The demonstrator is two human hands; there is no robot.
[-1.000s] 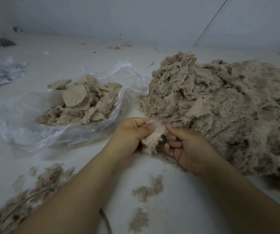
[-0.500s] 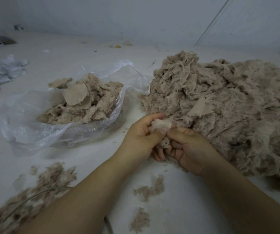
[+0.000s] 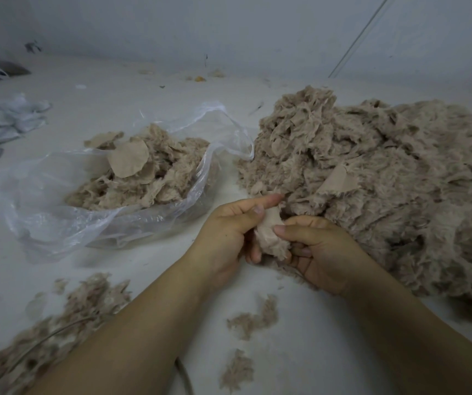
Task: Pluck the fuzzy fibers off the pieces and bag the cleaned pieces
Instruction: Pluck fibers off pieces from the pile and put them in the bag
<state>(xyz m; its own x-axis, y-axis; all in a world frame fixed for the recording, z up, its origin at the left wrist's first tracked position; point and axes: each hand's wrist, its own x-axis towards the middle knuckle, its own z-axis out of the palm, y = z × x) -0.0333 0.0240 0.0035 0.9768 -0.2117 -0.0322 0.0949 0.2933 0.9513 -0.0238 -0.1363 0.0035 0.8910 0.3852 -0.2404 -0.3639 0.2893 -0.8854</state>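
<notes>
Both hands hold one small beige fuzzy fabric piece [image 3: 270, 238] just in front of the big pile of fuzzy pieces [image 3: 386, 189]. My left hand [image 3: 229, 235] pinches its upper edge between thumb and forefinger. My right hand [image 3: 314, 249] grips its lower part, thumb on top and fingers curled beneath. A clear plastic bag [image 3: 58, 212] lies open to the left, holding a heap of beige pieces [image 3: 143, 178], some with the smooth backing up.
Loose plucked fibers [image 3: 66, 317] lie at the lower left, and small tufts [image 3: 253, 319] sit between my forearms. Grey-white cloth or bags [image 3: 4, 121] lie at the far left. A wall runs along the back of the white surface [image 3: 115, 98].
Both hands have turned the piece between them: it was pinched high at the pile's edge, and now hangs lower between the palms. My right thumb now lies across it.
</notes>
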